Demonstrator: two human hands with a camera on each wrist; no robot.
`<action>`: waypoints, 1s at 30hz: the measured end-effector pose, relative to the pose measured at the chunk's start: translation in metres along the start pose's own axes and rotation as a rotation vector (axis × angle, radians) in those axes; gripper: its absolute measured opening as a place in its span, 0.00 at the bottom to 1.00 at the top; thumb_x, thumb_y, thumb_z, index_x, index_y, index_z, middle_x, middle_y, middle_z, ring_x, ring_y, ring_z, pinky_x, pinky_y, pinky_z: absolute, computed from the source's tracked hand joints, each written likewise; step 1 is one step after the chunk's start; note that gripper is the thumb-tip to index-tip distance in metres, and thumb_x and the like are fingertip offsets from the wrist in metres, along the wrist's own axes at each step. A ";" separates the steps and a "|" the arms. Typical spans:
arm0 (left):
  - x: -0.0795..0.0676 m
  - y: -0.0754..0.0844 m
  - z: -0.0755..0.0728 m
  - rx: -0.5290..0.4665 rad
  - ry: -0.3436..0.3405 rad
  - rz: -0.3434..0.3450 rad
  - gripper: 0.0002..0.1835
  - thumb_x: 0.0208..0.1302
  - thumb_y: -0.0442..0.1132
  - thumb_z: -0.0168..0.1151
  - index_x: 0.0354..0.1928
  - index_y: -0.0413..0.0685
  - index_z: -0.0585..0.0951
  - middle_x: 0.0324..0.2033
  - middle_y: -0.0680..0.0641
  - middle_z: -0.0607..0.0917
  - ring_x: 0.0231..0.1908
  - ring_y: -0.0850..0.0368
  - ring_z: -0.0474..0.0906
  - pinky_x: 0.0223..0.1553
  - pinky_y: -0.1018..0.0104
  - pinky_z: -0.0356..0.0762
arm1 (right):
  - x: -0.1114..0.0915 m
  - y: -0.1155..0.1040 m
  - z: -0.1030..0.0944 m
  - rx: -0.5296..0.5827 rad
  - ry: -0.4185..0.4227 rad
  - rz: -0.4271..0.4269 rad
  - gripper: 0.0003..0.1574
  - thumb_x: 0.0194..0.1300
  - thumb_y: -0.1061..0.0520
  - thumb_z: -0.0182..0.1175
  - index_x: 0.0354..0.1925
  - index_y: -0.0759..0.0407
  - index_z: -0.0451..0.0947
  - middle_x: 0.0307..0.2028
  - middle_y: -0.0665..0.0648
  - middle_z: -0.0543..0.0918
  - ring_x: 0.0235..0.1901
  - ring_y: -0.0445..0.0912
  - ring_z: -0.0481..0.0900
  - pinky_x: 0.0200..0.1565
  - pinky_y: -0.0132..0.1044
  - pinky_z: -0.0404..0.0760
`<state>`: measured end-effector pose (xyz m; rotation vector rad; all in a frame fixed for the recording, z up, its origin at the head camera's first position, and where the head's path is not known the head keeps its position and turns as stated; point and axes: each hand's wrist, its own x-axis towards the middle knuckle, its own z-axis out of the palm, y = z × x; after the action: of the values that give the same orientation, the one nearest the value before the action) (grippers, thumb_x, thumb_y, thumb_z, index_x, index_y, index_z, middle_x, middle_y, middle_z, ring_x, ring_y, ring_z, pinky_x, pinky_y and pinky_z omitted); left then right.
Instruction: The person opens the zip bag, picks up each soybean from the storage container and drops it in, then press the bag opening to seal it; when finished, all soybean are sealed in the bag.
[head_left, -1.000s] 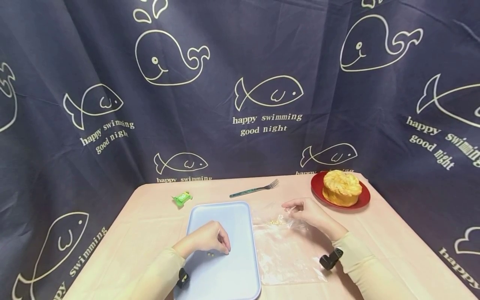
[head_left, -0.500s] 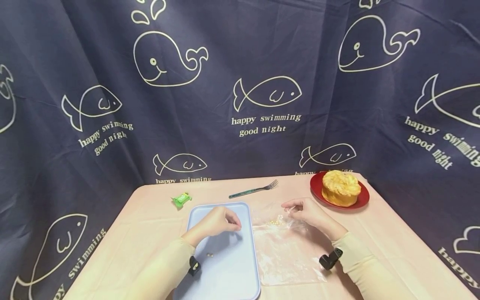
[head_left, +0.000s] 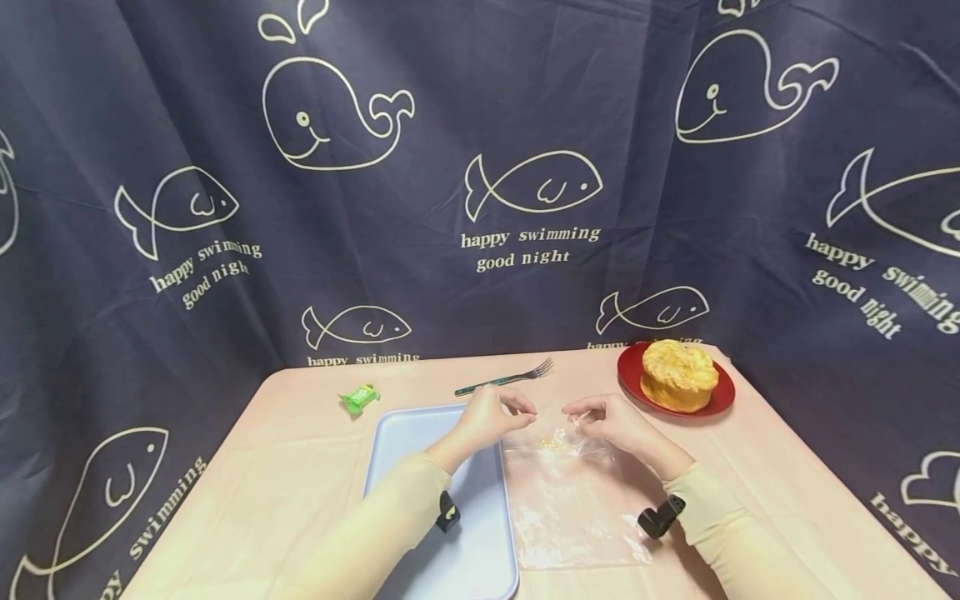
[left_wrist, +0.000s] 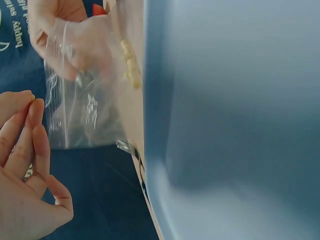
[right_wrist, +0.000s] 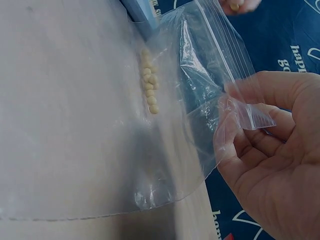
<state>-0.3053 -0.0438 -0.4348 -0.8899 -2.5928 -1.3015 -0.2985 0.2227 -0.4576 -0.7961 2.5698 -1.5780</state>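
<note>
Between its thumb and fingertips, my left hand [head_left: 487, 412] pinches a small pale-yellow bean that looks like a soybean [right_wrist: 234, 7]. It hovers left of the mouth of a clear zip bag [head_left: 577, 517]. My right hand [head_left: 615, 421] grips the bag's upper edge by the zip strip, thumb and fingers closed on the film, and the mouth is lifted off the table. Several similar beans [right_wrist: 151, 90] lie in a cluster inside the bag. A light-blue tray [head_left: 480, 533] lies under my left forearm, which hides part of its surface.
Behind the tray lies a fork [head_left: 502, 382], with a green-wrapped sweet [head_left: 360, 398] to its left. At the back right, a red plate [head_left: 727, 396] bears a round golden bread [head_left: 678, 379]. A dark printed curtain [head_left: 540, 317] hangs behind the pink table.
My left hand has risen from the tray and moved right and away from me to the bag's mouth. My right hand keeps its hold on the bag.
</note>
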 end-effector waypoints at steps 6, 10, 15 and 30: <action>0.009 0.002 0.017 0.021 -0.005 0.007 0.02 0.57 0.36 0.75 0.32 0.52 0.90 0.32 0.59 0.89 0.34 0.65 0.79 0.38 0.71 0.77 | 0.000 0.000 0.001 0.000 -0.007 0.001 0.22 0.58 0.73 0.63 0.52 0.79 0.79 0.42 0.71 0.86 0.34 0.45 0.82 0.32 0.29 0.79; 0.009 0.002 0.021 0.025 -0.002 0.001 0.03 0.58 0.36 0.75 0.33 0.53 0.90 0.34 0.62 0.89 0.35 0.65 0.79 0.39 0.70 0.77 | 0.000 -0.001 0.001 0.000 -0.003 0.008 0.22 0.57 0.74 0.62 0.52 0.79 0.80 0.41 0.70 0.86 0.34 0.45 0.82 0.32 0.29 0.78; 0.003 0.001 0.011 0.014 -0.004 -0.017 0.05 0.58 0.39 0.75 0.38 0.52 0.90 0.37 0.63 0.88 0.40 0.61 0.80 0.40 0.67 0.78 | 0.001 -0.001 0.000 -0.011 0.001 0.000 0.22 0.57 0.74 0.63 0.52 0.78 0.80 0.41 0.69 0.87 0.33 0.44 0.81 0.32 0.29 0.78; -0.061 -0.036 -0.079 0.090 0.050 -0.080 0.08 0.57 0.38 0.76 0.39 0.48 0.89 0.33 0.59 0.88 0.36 0.57 0.81 0.37 0.64 0.77 | 0.003 0.000 0.004 -0.029 0.006 0.040 0.23 0.56 0.74 0.63 0.52 0.76 0.81 0.44 0.69 0.86 0.34 0.46 0.80 0.31 0.30 0.79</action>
<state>-0.2875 -0.1481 -0.4310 -0.7360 -2.6497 -1.1979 -0.3000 0.2180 -0.4583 -0.7382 2.6014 -1.5380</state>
